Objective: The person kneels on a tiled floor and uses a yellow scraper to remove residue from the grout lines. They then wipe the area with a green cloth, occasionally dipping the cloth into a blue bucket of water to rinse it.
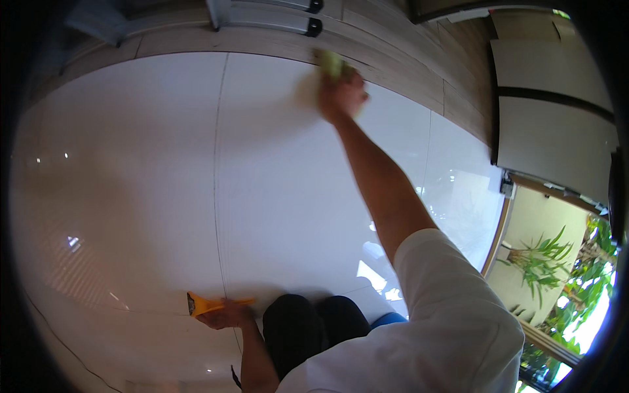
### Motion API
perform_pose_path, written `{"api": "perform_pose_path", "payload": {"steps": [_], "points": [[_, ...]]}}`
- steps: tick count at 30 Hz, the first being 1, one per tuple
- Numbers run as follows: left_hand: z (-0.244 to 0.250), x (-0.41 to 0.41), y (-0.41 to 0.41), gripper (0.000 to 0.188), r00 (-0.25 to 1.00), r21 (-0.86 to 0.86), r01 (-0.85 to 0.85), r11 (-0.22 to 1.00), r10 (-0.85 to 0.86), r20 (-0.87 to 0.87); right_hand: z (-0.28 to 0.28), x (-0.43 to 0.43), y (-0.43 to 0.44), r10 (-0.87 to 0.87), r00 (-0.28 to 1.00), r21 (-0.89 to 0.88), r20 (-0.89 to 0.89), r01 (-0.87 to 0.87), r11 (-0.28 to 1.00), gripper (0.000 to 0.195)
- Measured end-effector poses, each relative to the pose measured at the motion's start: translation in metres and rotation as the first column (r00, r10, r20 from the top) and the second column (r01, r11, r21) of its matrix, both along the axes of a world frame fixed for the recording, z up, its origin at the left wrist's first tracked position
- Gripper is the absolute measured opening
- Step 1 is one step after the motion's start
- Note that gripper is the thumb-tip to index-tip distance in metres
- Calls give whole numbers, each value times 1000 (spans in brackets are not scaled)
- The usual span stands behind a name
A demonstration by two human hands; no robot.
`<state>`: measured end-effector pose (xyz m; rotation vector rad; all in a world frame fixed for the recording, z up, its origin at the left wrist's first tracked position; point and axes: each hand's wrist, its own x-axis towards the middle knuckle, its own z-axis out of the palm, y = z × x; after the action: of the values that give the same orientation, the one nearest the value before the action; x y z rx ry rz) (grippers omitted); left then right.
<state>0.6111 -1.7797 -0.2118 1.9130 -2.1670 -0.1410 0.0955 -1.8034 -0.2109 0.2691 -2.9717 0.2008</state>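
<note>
My right hand [344, 96] is stretched far forward at the edge of the glossy white tile floor [295, 186]. It is closed around a yellow-green cloth or sponge [331, 64], blurred and pressed low near the border with wood-look planks. Close to my knees, my left hand [226, 315] grips an orange-yellow scraper [209, 303] by its handle. The scraper's wide, dark-edged end points left. My dark-trousered knees [314, 317] are bent at the bottom of the view.
Metal ladder legs [270, 22] with black feet lie beyond the wood-look planks [393, 64]. Pale cabinets [550, 132] stand at the right. Below them, a door frame [496, 236] opens toward a green plant [545, 255]. A blue object [388, 319] shows beside my knee.
</note>
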Motion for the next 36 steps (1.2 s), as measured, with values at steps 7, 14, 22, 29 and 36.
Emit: {"api": "perform_pose_path", "payload": {"steps": [7, 14, 22, 29, 36], "points": [[-17, 16, -4, 71, 962, -42, 31, 999, -41, -268, 0, 30, 281, -713, 697, 187, 80, 692, 697, 53], [-6, 1, -11, 76, 991, 111, -135, 985, 136, 2, 18, 178, 423, -931, 342, 202, 125, 910, 362, 55], [-2, -3, -18, 82, 987, 220, -155, 963, 162, -14, 19, 172, 372, -889, 436, 143, 139, 879, 454, 63], [-15, 12, -14, 82, 992, 175, -120, 977, 113, 49, -20, 151, 79, -183, 980, -2, -74, 183, 983, 46], [-38, 17, -24, 82, 995, 98, -103, 990, 103, 3, 19, 362, -68, 765, 638, -365, 90, -693, 622, 43]]}}
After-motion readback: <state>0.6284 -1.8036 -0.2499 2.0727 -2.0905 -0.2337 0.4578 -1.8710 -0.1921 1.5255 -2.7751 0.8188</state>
